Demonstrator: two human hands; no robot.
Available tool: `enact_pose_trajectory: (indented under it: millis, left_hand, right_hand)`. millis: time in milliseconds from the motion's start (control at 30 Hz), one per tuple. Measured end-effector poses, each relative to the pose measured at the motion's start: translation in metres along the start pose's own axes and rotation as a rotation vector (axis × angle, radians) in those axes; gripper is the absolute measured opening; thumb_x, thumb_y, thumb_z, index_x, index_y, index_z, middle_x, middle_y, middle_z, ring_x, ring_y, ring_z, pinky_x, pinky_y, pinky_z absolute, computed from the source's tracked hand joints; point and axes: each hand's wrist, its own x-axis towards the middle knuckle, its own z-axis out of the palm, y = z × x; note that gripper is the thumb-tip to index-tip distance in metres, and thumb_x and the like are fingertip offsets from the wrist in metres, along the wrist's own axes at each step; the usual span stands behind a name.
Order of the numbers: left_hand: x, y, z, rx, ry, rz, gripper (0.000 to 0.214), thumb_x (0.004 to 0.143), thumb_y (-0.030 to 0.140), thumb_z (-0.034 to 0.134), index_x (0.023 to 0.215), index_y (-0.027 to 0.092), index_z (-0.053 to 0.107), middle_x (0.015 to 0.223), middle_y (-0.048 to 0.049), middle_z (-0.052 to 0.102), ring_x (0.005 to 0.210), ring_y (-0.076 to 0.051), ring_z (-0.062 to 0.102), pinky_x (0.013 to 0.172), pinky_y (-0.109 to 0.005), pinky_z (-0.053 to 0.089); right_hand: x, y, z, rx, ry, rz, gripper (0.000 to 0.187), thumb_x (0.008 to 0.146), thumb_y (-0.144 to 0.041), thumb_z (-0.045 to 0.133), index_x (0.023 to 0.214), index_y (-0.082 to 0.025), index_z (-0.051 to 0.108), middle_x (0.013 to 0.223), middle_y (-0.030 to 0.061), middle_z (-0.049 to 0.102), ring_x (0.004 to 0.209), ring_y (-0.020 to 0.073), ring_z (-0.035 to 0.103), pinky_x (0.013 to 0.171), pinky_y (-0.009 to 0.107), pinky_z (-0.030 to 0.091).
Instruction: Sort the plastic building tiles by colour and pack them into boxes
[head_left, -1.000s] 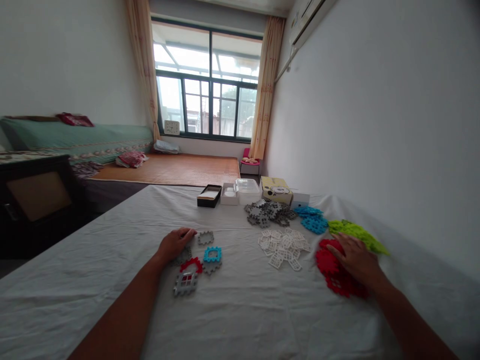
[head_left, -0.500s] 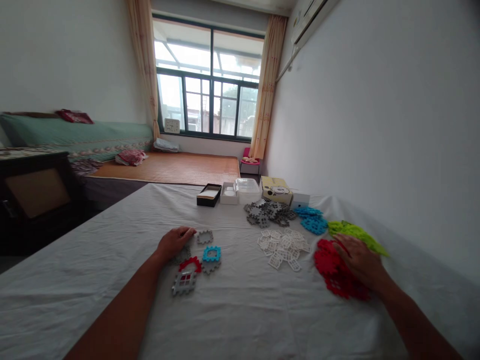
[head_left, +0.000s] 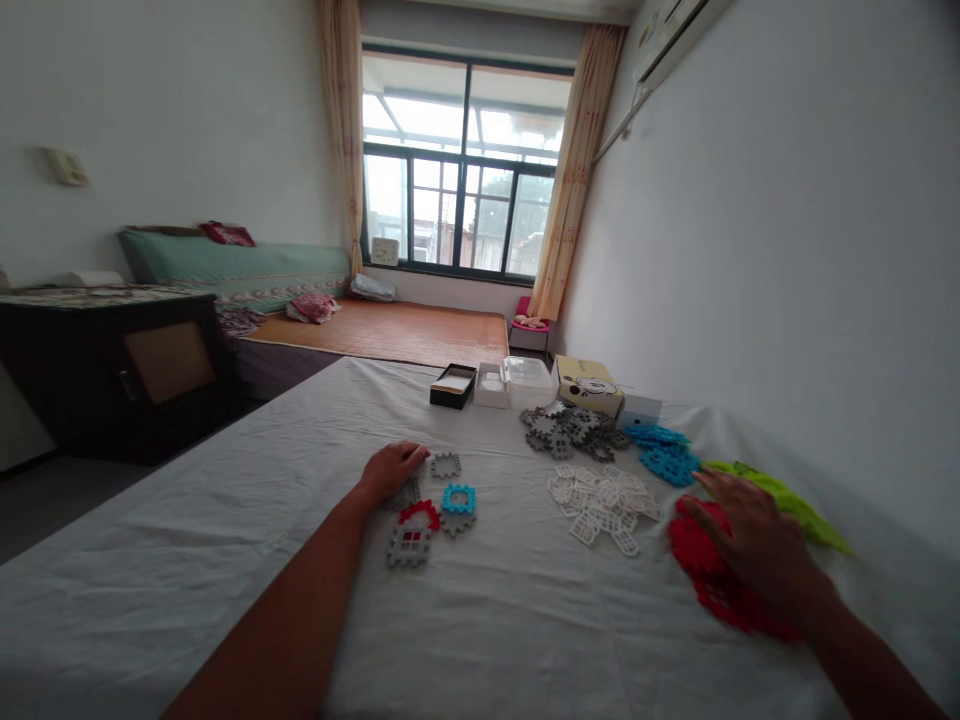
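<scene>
Stretching the right hand (head_left: 757, 540) over the pile of red toothed plastic tiles (head_left: 688, 548) on the cloth-covered counter (head_left: 525, 620), with thumb and forefinger parted and showing no tile between them. Seeing the pile lying under and just left of this nearer hand, with its long axis slanting from far left to near right. Resting the left hand (head_left: 391, 472) well apart, beside a grey notched frame (head_left: 445, 476); being unable to tell any hold beneath its fingers.
</scene>
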Motion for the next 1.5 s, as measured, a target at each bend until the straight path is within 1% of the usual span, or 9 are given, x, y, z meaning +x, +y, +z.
enact_pose_trajectory:
  millis: [100,300,500,633,967,1100,1200,1367,1500]
  left_hand:
    - [-0.001,0.002,0.000,-0.018,-0.002,-0.027,0.044,0.083,0.049,0.036,0.092,0.024,0.071,0.096,-0.0027,0.071,0.090,-0.020,0.061,0.074,-0.024,0.042]
    - [-0.001,0.003,0.000,-0.038,0.009,-0.028,0.044,0.083,0.048,0.036,0.091,0.023,0.071,0.094,-0.0022,0.072,0.088,-0.020,0.062,0.072,-0.024,0.042]
    - [0.002,-0.003,0.002,-0.125,0.021,-0.006,0.044,0.082,0.048,0.038,0.089,0.021,0.072,0.090,-0.0018,0.072,0.085,-0.018,0.064,0.073,-0.023,0.044]
    - [0.000,-0.001,0.000,-0.123,0.023,-0.017,0.044,0.083,0.048,0.037,0.088,0.021,0.072,0.089,-0.0011,0.073,0.084,-0.018,0.064,0.071,-0.023,0.043]
    - [-0.002,0.004,-0.003,-0.104,0.005,-0.036,0.040,0.082,0.047,0.040,0.089,0.022,0.071,0.090,-0.0012,0.072,0.086,-0.018,0.062,0.072,-0.024,0.042]
    - [-0.003,0.005,-0.004,-0.086,-0.011,-0.018,0.041,0.082,0.047,0.039,0.088,0.022,0.071,0.091,-0.0011,0.072,0.084,-0.018,0.062,0.072,-0.024,0.041]
    - [-0.002,0.004,-0.004,-0.075,-0.007,-0.008,0.042,0.083,0.047,0.038,0.088,0.022,0.071,0.090,-0.0017,0.072,0.084,-0.019,0.061,0.071,-0.024,0.041]
    - [-0.002,0.004,-0.003,-0.069,0.010,0.008,0.041,0.084,0.046,0.038,0.087,0.022,0.071,0.089,-0.0012,0.072,0.084,-0.018,0.061,0.070,-0.023,0.041]
    - [-0.004,0.006,-0.004,-0.063,0.002,0.000,0.041,0.083,0.047,0.039,0.086,0.022,0.071,0.088,-0.0006,0.072,0.083,-0.018,0.061,0.069,-0.023,0.040]
  right_hand:
    - [0.018,-0.071,-0.016,0.233,-0.061,-0.186,0.047,0.086,-0.049,0.041,0.122,-0.022,0.052,0.124,0.0105,0.056,0.117,0.0263,0.047,0.098,0.045,0.038]
    - [0.037,-0.230,-0.036,0.575,-0.348,-0.585,0.039,0.089,-0.039,0.045,0.125,-0.027,0.050,0.129,0.0059,0.054,0.119,0.0228,0.046,0.097,0.042,0.038]
    - [0.049,-0.319,-0.011,0.626,-0.449,-0.723,0.051,0.087,-0.055,0.040,0.134,-0.034,0.037,0.143,0.0027,0.037,0.131,0.0275,0.028,0.103,0.050,0.026]
    - [0.047,-0.326,0.001,0.672,-0.431,-0.727,0.047,0.088,-0.053,0.040,0.132,-0.036,0.038,0.139,0.0001,0.042,0.128,0.0241,0.034,0.104,0.046,0.023]
    - [0.057,-0.286,0.003,0.725,-0.412,-0.647,0.026,0.087,-0.036,0.049,0.111,-0.030,0.059,0.118,0.0012,0.060,0.109,0.0198,0.049,0.092,0.036,0.035]
    - [0.057,-0.289,-0.001,0.708,-0.381,-0.635,0.041,0.074,-0.053,0.061,0.107,-0.028,0.060,0.110,0.0041,0.063,0.105,0.0240,0.049,0.088,0.039,0.037]
    - [0.056,-0.289,-0.005,0.704,-0.411,-0.678,0.050,0.067,-0.049,0.069,0.111,-0.027,0.058,0.105,0.0045,0.064,0.098,0.0230,0.052,0.085,0.037,0.039]
    - [0.056,-0.288,-0.005,0.806,-0.374,-0.674,0.047,0.071,-0.030,0.066,0.116,-0.025,0.055,0.104,0.0034,0.064,0.097,0.0206,0.052,0.086,0.032,0.041]
    - [0.057,-0.290,-0.002,0.814,-0.364,-0.608,0.039,0.078,-0.039,0.059,0.114,-0.024,0.055,0.103,0.0035,0.065,0.095,0.0200,0.053,0.082,0.031,0.043]
